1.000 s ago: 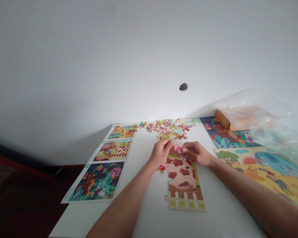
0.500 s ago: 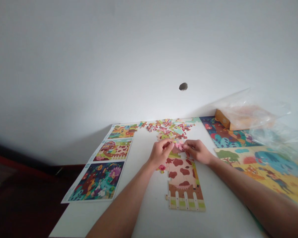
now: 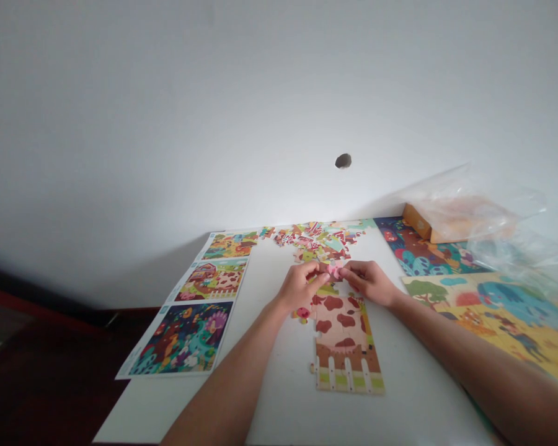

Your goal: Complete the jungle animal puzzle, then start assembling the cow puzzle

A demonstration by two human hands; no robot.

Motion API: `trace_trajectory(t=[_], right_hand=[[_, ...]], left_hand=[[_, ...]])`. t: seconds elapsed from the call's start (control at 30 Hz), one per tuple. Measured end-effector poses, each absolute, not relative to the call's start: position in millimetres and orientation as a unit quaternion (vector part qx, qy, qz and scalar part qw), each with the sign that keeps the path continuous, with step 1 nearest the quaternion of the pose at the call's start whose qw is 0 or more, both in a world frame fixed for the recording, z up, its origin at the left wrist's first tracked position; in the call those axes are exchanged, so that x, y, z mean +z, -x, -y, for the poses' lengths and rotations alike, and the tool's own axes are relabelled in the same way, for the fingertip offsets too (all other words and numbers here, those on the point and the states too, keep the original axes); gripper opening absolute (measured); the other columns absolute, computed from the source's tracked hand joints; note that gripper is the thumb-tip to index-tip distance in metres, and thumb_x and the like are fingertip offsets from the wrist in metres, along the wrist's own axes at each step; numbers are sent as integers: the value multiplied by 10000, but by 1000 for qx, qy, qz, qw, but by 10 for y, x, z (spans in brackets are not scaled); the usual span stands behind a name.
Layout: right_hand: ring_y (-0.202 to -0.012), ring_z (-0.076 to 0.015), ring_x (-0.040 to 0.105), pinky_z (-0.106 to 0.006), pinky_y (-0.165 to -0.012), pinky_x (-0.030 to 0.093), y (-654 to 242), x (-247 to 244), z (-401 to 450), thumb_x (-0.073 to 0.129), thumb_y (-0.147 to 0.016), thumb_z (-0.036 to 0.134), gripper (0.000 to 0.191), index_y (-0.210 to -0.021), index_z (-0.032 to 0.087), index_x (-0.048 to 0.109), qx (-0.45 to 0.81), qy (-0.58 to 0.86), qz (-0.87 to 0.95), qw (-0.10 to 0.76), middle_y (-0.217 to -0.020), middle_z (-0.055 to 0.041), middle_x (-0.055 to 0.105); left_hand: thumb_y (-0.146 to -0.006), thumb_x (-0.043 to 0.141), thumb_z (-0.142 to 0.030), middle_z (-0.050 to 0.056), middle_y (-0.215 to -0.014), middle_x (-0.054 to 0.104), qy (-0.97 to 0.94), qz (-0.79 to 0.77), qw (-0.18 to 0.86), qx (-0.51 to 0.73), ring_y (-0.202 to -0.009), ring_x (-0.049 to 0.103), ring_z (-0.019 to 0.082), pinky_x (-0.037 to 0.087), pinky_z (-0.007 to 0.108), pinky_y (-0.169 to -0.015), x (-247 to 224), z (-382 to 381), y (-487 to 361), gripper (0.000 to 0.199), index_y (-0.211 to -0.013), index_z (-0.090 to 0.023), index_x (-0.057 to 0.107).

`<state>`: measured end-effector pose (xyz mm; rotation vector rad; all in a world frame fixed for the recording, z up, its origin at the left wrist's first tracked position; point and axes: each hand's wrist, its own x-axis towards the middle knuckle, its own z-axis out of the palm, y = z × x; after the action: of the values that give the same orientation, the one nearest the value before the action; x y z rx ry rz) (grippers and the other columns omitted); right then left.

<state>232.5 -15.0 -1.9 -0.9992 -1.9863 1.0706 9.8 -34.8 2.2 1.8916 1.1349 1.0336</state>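
Observation:
My left hand [image 3: 302, 284] and my right hand [image 3: 367, 282] meet above the top end of a partly joined puzzle [image 3: 346, 341] with brown cow patches and a white fence. Both hands pinch a small pink puzzle piece [image 3: 335, 271] between their fingertips. Part of the piece is hidden by the fingers. A loose piece with a pink pig face [image 3: 303, 313] lies left of the joined puzzle, below my left hand. Beyond my hands is a pile of mixed loose pieces [image 3: 314, 238].
On the left lies a sheet with three printed pictures [image 3: 186, 337]. At the right are a dark finished puzzle [image 3: 411, 251], a yellow animal puzzle [image 3: 474, 310], an orange box [image 3: 417, 223] and a clear plastic bag [image 3: 506, 217]. A wall rises behind the table.
My fingertips have shifted slightly around the pink piece, and it appears turned, with less of it showing. The joined puzzle and the pile are unchanged.

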Motion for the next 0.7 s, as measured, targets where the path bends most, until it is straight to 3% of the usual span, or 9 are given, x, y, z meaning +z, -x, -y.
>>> trace_trajectory(t=[0.17, 0.27, 0.4, 0.6, 0.7], right_hand=[[-525, -99, 423, -240, -514, 322, -2355, -31, 128, 615, -865, 537, 391, -761, 162, 650, 362, 352, 816, 282, -556, 34, 510], [-626, -134, 519, -265, -627, 399, -2371, -5, 117, 730, -788, 419, 253, -868, 181, 702, 267, 315, 877, 246, -638, 10, 582], [-698, -164, 564, -304, -722, 430, -2394, 22, 93, 736, -783, 360, 196, -889, 197, 710, 198, 304, 903, 231, -706, -14, 614], [-733, -178, 588, -324, -754, 432, -2451, 28, 57, 728, -785, 341, 170, -884, 205, 709, 177, 313, 908, 214, -727, -17, 629], [-734, -178, 589, -321, -752, 432, -2469, 33, 46, 730, -782, 337, 166, -883, 208, 705, 173, 310, 911, 209, -732, -15, 635]], left_hand=[[-892, 541, -368, 27, -789, 655, -677, -448, 360, 460, -730, 610, 175, 458, 260, -668, 39, 300, -51, 233, -875, -168, 660], [-884, 527, -346, 4, -710, 589, -668, -462, 335, 478, -666, 543, 155, 415, 253, -633, 29, 240, 46, 225, -840, -162, 649], [-838, 518, -315, -6, -649, 547, -685, -474, 332, 442, -623, 496, 146, 374, 252, -603, 2, 169, 199, 218, -726, -164, 629], [-772, 502, -283, -28, -536, 467, -691, -559, 267, 372, -555, 441, 130, 307, 241, -547, -38, 146, 370, 258, -539, -179, 534], [-750, 494, -249, -23, -499, 479, -692, -571, 251, 364, -535, 457, 138, 294, 247, -528, -42, 166, 395, 260, -510, -184, 572]])
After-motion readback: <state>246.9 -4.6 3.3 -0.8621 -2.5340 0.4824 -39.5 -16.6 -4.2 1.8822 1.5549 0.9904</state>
